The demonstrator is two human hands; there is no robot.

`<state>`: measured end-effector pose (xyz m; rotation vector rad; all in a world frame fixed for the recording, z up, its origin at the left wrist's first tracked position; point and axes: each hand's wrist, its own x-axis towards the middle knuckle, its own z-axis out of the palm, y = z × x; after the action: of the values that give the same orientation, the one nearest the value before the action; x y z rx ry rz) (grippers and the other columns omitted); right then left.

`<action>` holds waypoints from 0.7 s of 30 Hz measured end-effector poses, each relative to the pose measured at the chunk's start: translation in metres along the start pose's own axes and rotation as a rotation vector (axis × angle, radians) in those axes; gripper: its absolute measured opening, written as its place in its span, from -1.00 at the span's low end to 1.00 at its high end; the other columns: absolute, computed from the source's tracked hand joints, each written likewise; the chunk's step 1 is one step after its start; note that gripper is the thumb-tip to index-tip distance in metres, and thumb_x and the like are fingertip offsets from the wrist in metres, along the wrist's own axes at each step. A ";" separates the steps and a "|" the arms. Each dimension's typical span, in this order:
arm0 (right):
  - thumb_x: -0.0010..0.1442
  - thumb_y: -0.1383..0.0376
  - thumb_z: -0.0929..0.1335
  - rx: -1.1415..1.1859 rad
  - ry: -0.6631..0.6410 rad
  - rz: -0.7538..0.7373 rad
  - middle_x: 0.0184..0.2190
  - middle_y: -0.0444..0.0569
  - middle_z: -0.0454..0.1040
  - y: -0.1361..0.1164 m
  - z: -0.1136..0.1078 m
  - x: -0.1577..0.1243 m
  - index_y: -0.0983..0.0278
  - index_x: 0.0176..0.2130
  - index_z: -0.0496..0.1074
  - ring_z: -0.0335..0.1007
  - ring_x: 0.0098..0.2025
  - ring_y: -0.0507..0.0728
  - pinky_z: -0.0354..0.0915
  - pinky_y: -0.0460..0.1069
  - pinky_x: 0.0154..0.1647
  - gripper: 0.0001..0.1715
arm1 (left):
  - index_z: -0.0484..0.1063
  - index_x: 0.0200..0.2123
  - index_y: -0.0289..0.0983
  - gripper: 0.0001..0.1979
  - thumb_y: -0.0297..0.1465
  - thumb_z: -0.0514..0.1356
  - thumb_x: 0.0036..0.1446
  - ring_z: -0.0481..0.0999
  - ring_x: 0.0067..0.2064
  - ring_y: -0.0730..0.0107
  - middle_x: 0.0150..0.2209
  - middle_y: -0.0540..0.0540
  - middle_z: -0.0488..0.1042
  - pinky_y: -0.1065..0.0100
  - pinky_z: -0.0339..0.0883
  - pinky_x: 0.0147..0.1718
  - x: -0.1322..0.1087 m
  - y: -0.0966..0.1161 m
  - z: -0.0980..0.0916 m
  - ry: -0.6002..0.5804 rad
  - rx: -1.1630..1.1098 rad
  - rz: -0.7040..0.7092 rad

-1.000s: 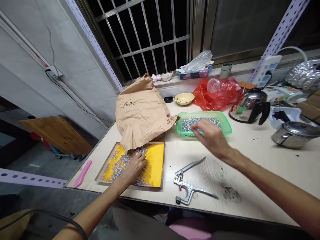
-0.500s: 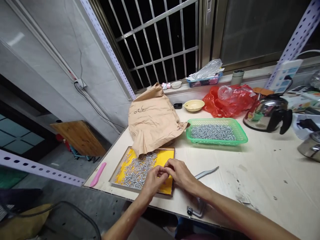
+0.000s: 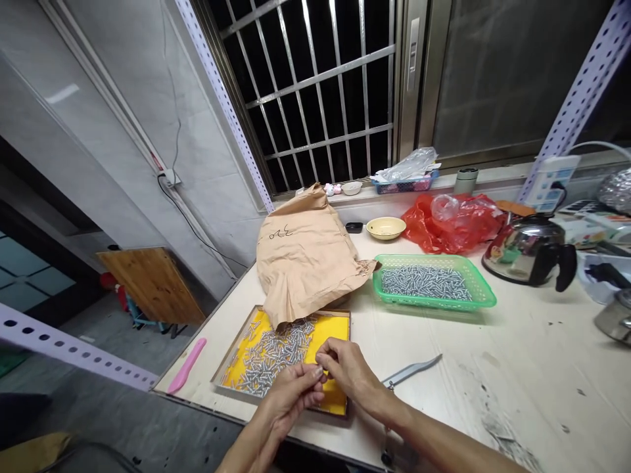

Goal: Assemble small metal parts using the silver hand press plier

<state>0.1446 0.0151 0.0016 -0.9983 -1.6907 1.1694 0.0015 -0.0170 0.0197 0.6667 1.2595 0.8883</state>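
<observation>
My left hand (image 3: 294, 394) is over the near right part of a shallow tray (image 3: 349, 328), palm turned partly up. Its thumb and forefinger are pinched together on a small silvery metal piece. Close against it is my right hand (image 3: 348, 368), fingers bent and closed, their tips meeting the left fingertips; whatever they hold is too small to make out. In the tray, several small metal pieces (image 3: 276, 355), like short screws or pins, lie spread on a yellow lining (image 3: 334, 325). A brown paper bag (image 3: 308, 256) rests with its mouth over the tray's back edge.
A green basket (image 3: 486, 292) of similar metal pieces stands behind on the right. A grey-handled tool (image 3: 414, 371) lies beside my right wrist, a pink tool (image 3: 187, 368) left of the tray. Further back are a yellow bowl (image 3: 386, 228), red plastic bag (image 3: 448, 226) and kettle (image 3: 522, 253).
The view has tilted up, so the table sits lower in it. My left hand has rolled palm-up with its lower fingers loosened; both hands' fingertips remain together over the tray.
</observation>
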 end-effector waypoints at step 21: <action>0.24 0.33 0.28 -0.775 0.017 -0.088 -0.10 0.07 0.39 0.016 -0.134 -0.129 0.26 -0.09 0.41 0.29 -0.07 0.16 0.27 0.08 -0.08 -0.76 | 0.28 -0.43 -0.27 -0.67 -0.18 0.27 -0.14 0.34 -0.62 0.56 -0.59 0.07 0.39 0.54 0.20 -0.71 -0.023 -0.029 0.074 -0.121 0.495 -0.031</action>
<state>0.3153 -0.0601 -0.0089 -1.3528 -2.1998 0.4202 0.0781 -0.0480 0.0221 1.0710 1.3856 0.4992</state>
